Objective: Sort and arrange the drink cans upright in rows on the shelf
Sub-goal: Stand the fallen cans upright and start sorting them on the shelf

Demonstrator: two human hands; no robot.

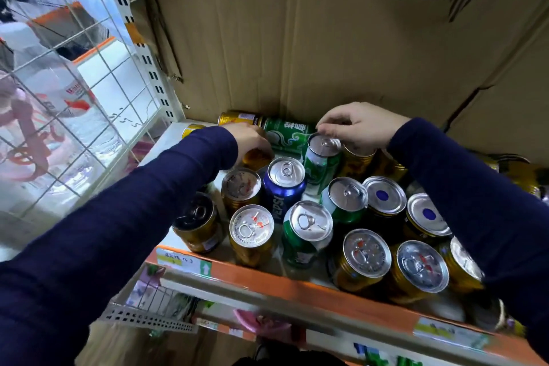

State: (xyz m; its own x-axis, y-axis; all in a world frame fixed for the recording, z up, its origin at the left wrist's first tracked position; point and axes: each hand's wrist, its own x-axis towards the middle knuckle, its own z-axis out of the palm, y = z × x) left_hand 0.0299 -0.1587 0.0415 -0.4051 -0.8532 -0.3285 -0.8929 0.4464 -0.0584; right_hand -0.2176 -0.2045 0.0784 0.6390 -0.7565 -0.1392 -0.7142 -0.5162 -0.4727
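Note:
Several drink cans stand upright on the white shelf (166, 142): gold ones, green ones and a blue Pepsi can (282, 187). My left hand (252, 140) wraps over a gold can (256, 159) at the back left. With its fingertips my right hand (356, 125) pinches the rim of an upright green can (319, 163). Behind them a green can (286, 134) and a gold can (237, 118) lie on their sides against the cardboard. Another gold can (191, 129) lies at the far left.
A brown cardboard sheet (326, 38) forms the shelf's back wall. A white wire grid panel (74, 92) closes the left side. An orange price strip (297, 288) runs along the front edge, with a lower shelf beneath. More gold cans (520, 175) sit at the far right.

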